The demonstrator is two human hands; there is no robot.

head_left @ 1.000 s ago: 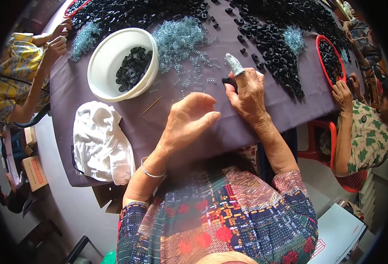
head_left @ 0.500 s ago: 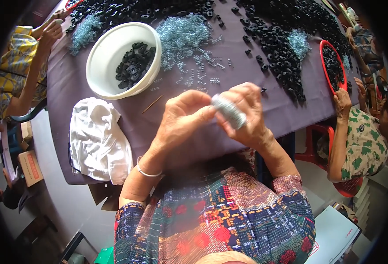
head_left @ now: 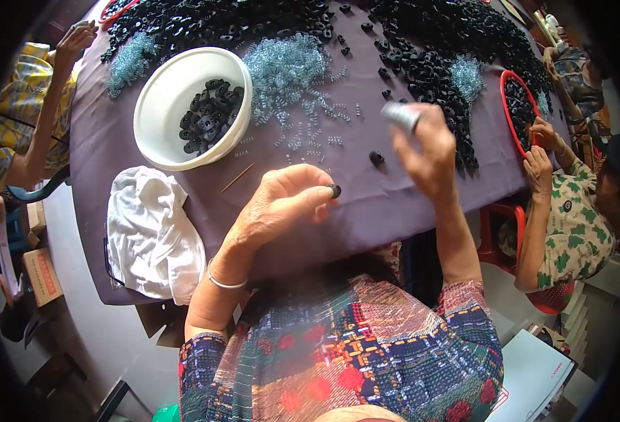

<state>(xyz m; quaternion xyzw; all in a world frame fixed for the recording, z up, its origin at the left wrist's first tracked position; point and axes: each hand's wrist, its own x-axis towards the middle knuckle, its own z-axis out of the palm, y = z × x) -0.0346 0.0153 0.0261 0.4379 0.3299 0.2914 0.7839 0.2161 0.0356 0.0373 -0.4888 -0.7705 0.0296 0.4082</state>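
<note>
My left hand (head_left: 285, 202) pinches a small black plastic piece (head_left: 335, 190) between thumb and fingertips above the near part of the table. My right hand (head_left: 428, 151) is farther right, smeared by motion, thumb and index finger apart with nothing visible between them. A silvery wrap (head_left: 400, 117) covers its index finger. Just left of that hand, a loose black piece (head_left: 377, 159) lies on the purple-grey cloth (head_left: 310, 246). Beyond my left hand, small metal springs (head_left: 285, 67) form a heap, several of them scattered toward me.
A white bowl (head_left: 145, 116) holds black pieces, with a thin wooden stick (head_left: 237, 177) nearby. White cloth (head_left: 152, 239) lies at the table's left edge. Black pieces (head_left: 450, 63) are piled across the far side. A co-worker (head_left: 570, 225) at right handles a red-rimmed basket (head_left: 507, 105).
My hands have separated. The right moved away to the right; the left stays nearby, and the black piece in its fingertips now shows. At right, the co-worker's second hand has come to the red-rimmed basket.
</note>
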